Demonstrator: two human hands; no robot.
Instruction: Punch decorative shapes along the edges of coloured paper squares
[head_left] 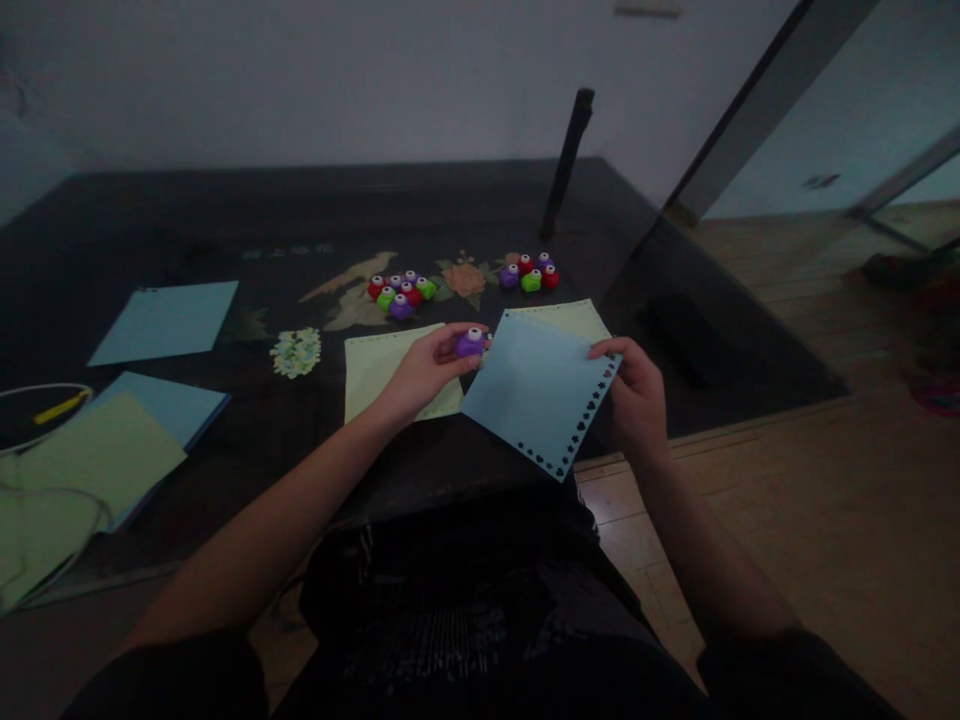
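Between the thumb and fingers of my left hand (431, 368) is a small purple craft punch (470, 344) with a white top. My right hand (636, 395) pinches the right corner of a blue paper sheet (536, 385), which is tilted above the table's front edge. Small shaped holes run along the sheet's right and lower edges. Behind it lies a pale yellow-green sheet (589, 318), partly covered. Another yellow-green sheet (367, 375) lies under my left hand, with holes along its upper edge. Whether the punch touches the blue sheet I cannot tell.
Two clusters of coloured punches (403, 293) (531, 273) stand farther back on the dark table (262, 215). A pile of paper cut-outs (295, 353) lies left of my hands. More blue paper (165, 320) and yellow-green paper (112, 455) is at the left. A black post (568, 160) rises behind.
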